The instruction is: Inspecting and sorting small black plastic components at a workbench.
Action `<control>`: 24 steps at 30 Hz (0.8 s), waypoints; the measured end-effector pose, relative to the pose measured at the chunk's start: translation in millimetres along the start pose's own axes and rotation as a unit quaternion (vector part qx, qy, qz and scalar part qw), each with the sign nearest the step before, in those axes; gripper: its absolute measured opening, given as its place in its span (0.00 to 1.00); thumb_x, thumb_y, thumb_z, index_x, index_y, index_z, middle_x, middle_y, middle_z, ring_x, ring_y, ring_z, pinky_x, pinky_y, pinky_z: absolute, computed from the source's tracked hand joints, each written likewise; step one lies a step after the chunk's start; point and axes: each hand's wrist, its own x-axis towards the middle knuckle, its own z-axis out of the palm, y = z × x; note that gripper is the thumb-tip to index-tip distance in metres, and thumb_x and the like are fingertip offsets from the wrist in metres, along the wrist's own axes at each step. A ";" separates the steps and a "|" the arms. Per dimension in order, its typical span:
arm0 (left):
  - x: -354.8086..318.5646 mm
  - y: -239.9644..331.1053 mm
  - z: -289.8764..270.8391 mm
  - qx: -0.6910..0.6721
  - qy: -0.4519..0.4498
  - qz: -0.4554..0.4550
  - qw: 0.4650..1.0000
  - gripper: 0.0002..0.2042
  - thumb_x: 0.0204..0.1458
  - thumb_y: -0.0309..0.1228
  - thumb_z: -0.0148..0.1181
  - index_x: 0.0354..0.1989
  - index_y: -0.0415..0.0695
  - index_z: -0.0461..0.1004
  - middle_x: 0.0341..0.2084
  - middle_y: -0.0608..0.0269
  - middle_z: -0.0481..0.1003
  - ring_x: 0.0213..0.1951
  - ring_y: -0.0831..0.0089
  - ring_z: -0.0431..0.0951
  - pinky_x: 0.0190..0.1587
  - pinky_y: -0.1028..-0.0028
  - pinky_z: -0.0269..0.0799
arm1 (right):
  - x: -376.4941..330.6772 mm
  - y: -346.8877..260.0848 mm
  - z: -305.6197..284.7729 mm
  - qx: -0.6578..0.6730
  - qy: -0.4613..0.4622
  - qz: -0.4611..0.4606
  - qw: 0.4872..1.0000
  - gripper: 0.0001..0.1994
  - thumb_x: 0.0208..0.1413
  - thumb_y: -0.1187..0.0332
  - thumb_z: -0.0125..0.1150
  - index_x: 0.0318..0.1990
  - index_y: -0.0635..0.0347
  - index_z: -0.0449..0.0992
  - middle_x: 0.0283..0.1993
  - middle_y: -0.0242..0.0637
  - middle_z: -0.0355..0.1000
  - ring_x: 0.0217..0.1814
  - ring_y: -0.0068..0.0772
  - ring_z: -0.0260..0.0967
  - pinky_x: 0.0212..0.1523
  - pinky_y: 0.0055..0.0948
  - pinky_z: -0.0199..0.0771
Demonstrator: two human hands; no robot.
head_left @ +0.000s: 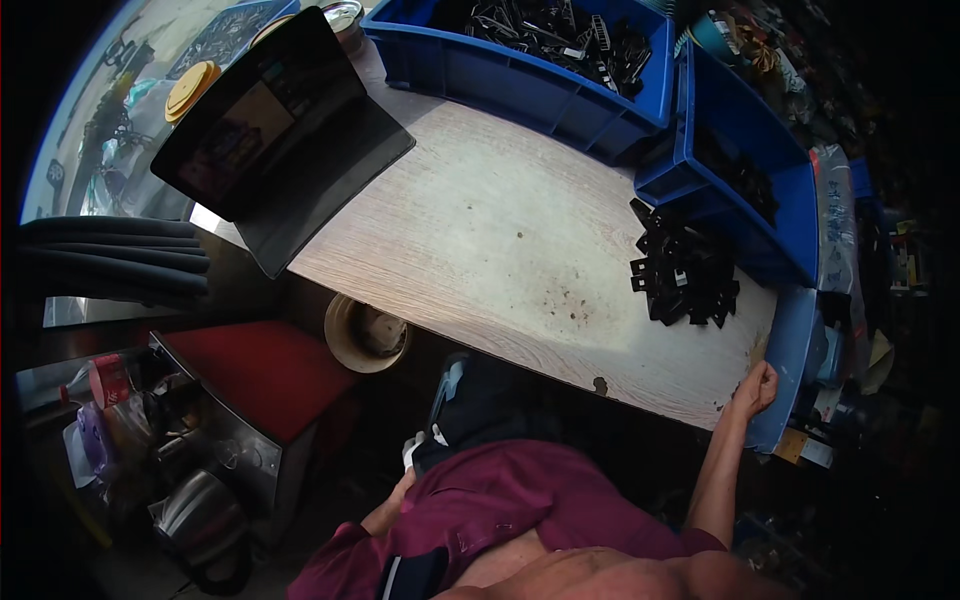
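My right hand is closed, its fingers curled in, at the right end of the pale wood-grain table, beside a blue panel. Whatever it holds, if anything, is hidden. Low at my left hip is my left hand, mostly out of sight against dark clothing; something white shows at it, and its fingers cannot be made out. On the table's right part lies a heap of black plastic parts, apart from both hands.
A large blue bin of black parts stands at the far edge, with another blue bin to its right. At the left a tablet in a black case is propped up. Below are a bucket, a red-topped cabinet and a kettle.
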 end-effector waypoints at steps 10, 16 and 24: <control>-139.1 497.7 -82.9 -0.022 0.012 0.760 0.649 0.20 0.50 0.25 0.68 0.51 0.32 0.75 0.45 0.43 0.78 0.46 0.53 0.80 0.50 0.64 0.76 | -4.7 0.5 8.0 0.035 -0.004 -0.005 0.999 0.16 0.59 0.60 0.58 0.41 0.68 0.80 0.38 0.41 0.78 0.39 0.35 0.73 0.45 0.33 0.72; -93.6 682.0 -31.9 0.227 0.104 0.790 0.559 0.30 0.56 0.49 0.64 0.63 0.44 0.70 0.60 0.48 0.70 0.62 0.53 0.70 0.65 0.57 0.68 | -4.3 10.6 11.2 0.032 0.001 -0.014 0.999 0.15 0.59 0.62 0.59 0.41 0.68 0.80 0.37 0.41 0.78 0.39 0.35 0.73 0.45 0.32 0.72; -37.5 793.7 50.5 0.529 -0.063 0.616 0.581 0.48 0.46 0.56 0.70 0.75 0.58 0.53 0.72 0.45 0.52 0.68 0.41 0.61 0.65 0.44 0.67 | -8.1 5.1 6.4 0.054 -0.003 -0.008 0.998 0.13 0.60 0.64 0.60 0.39 0.69 0.78 0.35 0.38 0.77 0.38 0.29 0.70 0.43 0.30 0.71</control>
